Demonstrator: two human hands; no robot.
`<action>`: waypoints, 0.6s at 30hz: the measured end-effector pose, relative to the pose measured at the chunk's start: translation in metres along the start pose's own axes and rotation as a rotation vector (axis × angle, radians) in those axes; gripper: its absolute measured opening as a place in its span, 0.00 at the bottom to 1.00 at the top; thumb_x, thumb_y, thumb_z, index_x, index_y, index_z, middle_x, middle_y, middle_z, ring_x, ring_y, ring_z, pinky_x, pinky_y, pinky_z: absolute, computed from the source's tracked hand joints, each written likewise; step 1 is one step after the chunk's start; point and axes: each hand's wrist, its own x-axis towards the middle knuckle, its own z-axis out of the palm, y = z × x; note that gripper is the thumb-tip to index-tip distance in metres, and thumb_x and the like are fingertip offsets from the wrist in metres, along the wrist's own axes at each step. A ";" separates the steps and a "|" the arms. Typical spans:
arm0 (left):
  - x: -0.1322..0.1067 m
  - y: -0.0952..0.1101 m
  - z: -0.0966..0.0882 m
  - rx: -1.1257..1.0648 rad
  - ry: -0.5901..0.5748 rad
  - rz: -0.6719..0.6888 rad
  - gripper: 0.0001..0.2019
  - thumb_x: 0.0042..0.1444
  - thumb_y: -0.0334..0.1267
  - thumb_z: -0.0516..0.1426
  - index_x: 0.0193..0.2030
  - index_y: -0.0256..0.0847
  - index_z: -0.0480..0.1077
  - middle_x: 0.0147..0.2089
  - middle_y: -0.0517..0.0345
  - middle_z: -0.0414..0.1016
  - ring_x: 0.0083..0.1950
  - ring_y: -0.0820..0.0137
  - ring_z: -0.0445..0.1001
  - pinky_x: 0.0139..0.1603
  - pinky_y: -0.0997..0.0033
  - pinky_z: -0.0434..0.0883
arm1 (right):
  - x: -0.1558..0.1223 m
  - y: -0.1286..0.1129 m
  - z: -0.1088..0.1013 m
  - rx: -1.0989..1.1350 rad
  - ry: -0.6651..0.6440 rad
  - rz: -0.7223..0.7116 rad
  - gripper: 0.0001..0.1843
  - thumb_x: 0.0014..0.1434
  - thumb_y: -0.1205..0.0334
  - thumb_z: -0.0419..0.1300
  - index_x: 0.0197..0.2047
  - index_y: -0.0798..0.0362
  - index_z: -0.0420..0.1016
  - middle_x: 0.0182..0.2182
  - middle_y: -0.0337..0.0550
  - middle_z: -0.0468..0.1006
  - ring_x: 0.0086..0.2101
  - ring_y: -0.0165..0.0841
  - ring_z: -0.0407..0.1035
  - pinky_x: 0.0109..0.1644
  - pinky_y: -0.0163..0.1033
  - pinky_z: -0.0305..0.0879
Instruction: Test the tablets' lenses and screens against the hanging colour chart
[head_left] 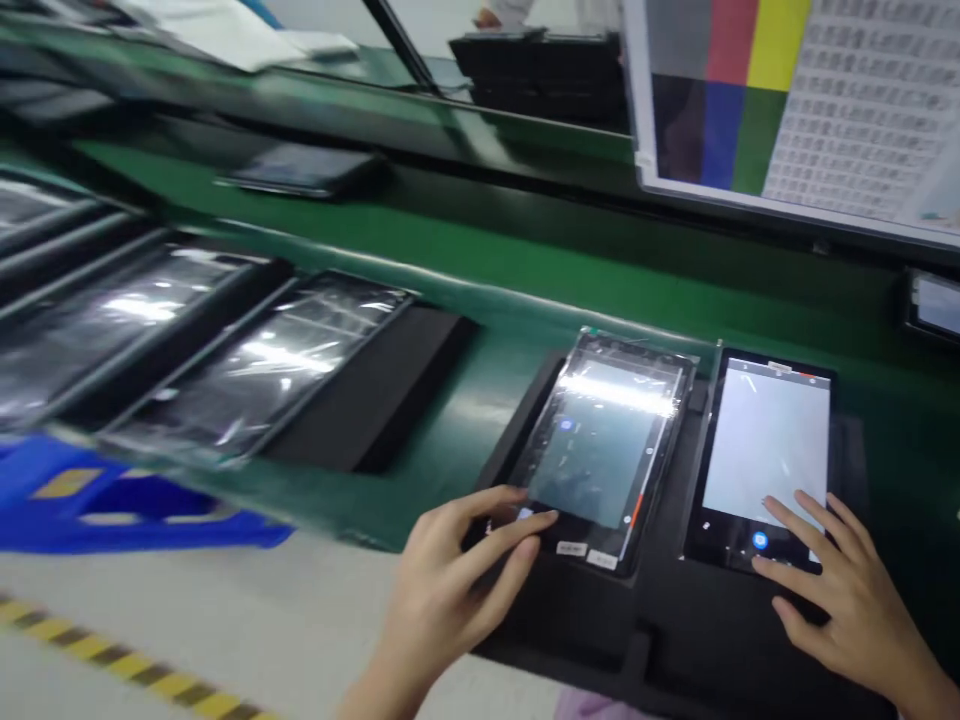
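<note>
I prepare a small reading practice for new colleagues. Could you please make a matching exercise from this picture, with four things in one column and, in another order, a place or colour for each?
Things
1. Left hand
2. Panel with colour blocks
3. Right hand
4. Floor stripe

Places and colours
A. At the lower end of the tablet with the whiter screen
B. Yellow and black
C. At the lower end of the tablet with two white labels
D. At the upper right of the picture

Right pairs: 1-C, 2-D, 3-A, 4-B
</note>
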 end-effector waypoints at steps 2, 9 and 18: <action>-0.001 0.003 0.001 0.045 0.042 0.035 0.13 0.66 0.33 0.56 0.45 0.51 0.81 0.48 0.52 0.78 0.46 0.62 0.78 0.46 0.62 0.73 | -0.004 0.004 0.000 -0.021 -0.014 -0.055 0.16 0.65 0.67 0.58 0.51 0.42 0.82 0.74 0.37 0.56 0.71 0.42 0.51 0.75 0.53 0.42; 0.006 0.008 0.002 0.138 0.005 -0.005 0.13 0.69 0.37 0.54 0.47 0.48 0.81 0.51 0.48 0.77 0.49 0.59 0.78 0.48 0.60 0.73 | -0.009 0.015 -0.002 -0.078 0.033 -0.168 0.15 0.66 0.66 0.59 0.53 0.45 0.81 0.74 0.43 0.57 0.70 0.43 0.53 0.74 0.52 0.46; 0.038 -0.010 0.010 0.130 -0.109 -0.218 0.20 0.73 0.44 0.47 0.61 0.45 0.75 0.65 0.41 0.67 0.59 0.53 0.73 0.58 0.49 0.71 | -0.022 0.032 0.004 -0.130 0.033 -0.194 0.16 0.66 0.63 0.60 0.55 0.44 0.81 0.71 0.49 0.62 0.70 0.47 0.54 0.71 0.51 0.49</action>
